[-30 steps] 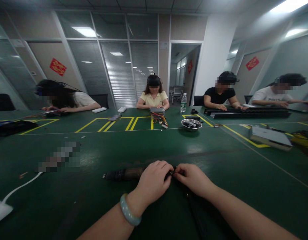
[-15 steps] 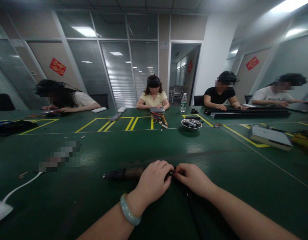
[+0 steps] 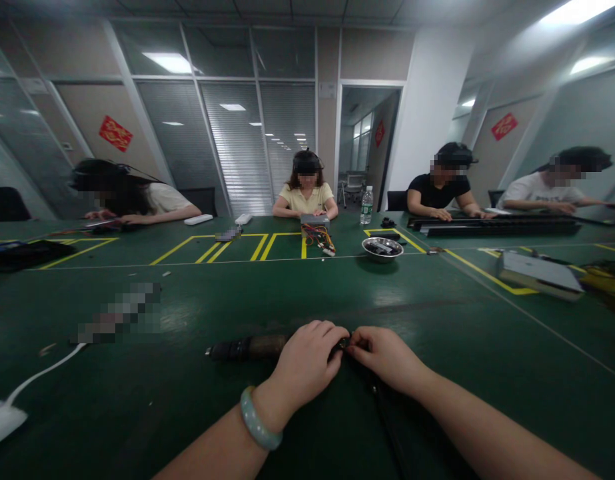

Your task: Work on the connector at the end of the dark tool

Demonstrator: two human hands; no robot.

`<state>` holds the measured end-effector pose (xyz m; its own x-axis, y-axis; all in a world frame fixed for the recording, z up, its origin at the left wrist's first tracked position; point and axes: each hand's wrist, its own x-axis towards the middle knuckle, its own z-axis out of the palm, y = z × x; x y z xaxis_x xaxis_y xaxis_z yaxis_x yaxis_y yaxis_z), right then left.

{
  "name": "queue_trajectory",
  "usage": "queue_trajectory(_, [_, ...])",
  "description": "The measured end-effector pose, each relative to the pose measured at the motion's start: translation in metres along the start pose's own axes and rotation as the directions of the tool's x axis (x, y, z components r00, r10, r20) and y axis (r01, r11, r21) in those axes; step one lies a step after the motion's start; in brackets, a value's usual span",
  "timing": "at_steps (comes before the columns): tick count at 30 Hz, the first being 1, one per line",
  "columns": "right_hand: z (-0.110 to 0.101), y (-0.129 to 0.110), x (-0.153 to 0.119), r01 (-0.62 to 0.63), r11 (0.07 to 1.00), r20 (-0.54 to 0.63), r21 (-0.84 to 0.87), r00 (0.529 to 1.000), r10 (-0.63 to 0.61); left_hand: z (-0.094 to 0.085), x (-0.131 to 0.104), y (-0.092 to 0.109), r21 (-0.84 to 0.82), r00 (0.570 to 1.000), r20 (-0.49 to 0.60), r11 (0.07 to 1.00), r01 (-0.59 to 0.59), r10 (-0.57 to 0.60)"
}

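Observation:
A dark, drill-like cylindrical tool lies on the green table, its narrow metal tip pointing left and its middle brownish. My left hand, with a pale green bangle on the wrist, is wrapped around the tool's right part and hides much of it. A small shiny end shows between my hands. My right hand is closed in a pinch at that end; whatever sits between its fingertips is too small to make out. Below the right hand, a thin black rod or cable runs toward the table's near edge.
On the left lie a white corded device and a blurred-out object. Farther back stand a metal bowl of dark parts, a water bottle and a silver box. Several people work along the far side.
Almost nothing differs. Both hands stay at the tool's right end, with only a slight shift of the fingers around the shiny end.

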<state>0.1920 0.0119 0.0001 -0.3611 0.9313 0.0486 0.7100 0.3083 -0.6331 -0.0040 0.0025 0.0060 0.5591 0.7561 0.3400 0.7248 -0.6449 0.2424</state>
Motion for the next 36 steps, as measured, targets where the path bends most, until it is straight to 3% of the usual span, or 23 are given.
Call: queue_trajectory(36, [-0.0005,0.0024,0.0002,-0.023,0.999,0.008,0.027,1.000,0.022,-0.0008,-0.0012,0.0004,-0.002,1.000,0.006,1.000,0.020,-0.020])
